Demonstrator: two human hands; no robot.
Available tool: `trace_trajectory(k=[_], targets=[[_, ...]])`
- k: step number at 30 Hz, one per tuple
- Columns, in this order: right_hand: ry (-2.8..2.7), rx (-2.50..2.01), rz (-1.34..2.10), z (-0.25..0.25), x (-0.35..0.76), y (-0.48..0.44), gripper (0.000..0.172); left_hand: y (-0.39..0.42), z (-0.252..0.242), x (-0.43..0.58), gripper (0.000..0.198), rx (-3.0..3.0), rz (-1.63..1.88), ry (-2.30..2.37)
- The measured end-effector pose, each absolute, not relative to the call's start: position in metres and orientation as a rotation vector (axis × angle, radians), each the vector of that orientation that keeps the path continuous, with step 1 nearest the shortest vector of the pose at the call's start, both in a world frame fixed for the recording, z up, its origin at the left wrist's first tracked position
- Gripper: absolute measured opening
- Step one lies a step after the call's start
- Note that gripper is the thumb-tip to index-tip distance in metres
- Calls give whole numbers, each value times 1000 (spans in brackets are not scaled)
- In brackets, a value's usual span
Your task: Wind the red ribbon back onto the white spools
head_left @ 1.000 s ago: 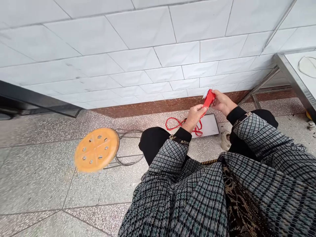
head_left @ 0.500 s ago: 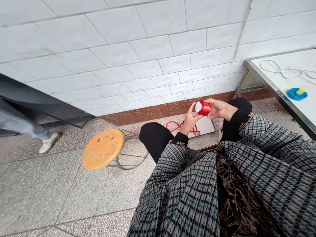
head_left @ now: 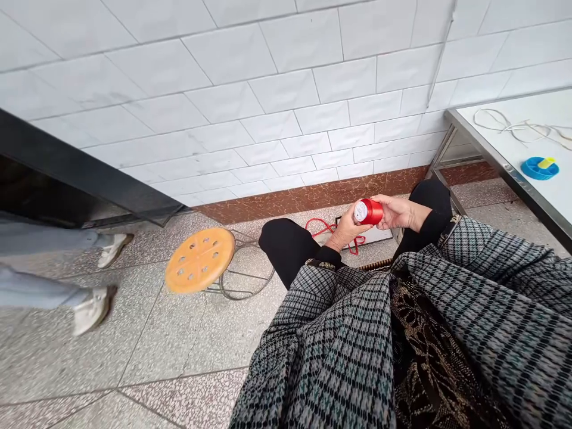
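Between my hands is a spool of red ribbon (head_left: pixel 372 213), its white labelled end turned to the left. My left hand (head_left: pixel 346 229) grips it at the labelled end, with the thumb along the underside. On the other end, the fingers of my right hand (head_left: pixel 395 211) close round the red winding. Below my hands, loose red ribbon (head_left: pixel 318 225) lies in loops over a white board with a dark edge (head_left: pixel 378 235) near the floor, partly hidden by my left hand and knee.
An orange round stool (head_left: pixel 199 260) with metal legs stands to my left. Beyond it, another person's legs and pale shoes (head_left: pixel 92 310) are on the floor beside a dark doorway. At right, a metal-edged white table (head_left: pixel 504 119) bears a pale cord (head_left: pixel 513 126) and a blue round dish (head_left: pixel 540 169).
Both hands have come down slightly with the spool. The other person has stepped further into view at left, now showing two shoes. The view has shifted a little.
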State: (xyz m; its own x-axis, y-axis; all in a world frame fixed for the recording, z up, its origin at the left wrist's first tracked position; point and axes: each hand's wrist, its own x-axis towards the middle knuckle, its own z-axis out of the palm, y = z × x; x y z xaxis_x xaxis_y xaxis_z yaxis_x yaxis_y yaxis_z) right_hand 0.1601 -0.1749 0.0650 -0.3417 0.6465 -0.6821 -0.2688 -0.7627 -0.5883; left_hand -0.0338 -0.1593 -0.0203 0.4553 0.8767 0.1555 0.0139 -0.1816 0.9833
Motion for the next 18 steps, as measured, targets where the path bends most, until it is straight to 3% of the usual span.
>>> trace_trajectory(k=[7, 13, 18], targets=[[-406, -1343, 1912, 26, 129, -164, 21, -157, -51, -38, 77, 1071, 972, 867], [-482, -1355, 1750, -8, 118, -142, 18, -144, -65, -31, 73, 835, 928, 946], [-188, -1352, 1687, -31, 125, -127, 20, -139, -82, -21, 76, 746, 953, 995]])
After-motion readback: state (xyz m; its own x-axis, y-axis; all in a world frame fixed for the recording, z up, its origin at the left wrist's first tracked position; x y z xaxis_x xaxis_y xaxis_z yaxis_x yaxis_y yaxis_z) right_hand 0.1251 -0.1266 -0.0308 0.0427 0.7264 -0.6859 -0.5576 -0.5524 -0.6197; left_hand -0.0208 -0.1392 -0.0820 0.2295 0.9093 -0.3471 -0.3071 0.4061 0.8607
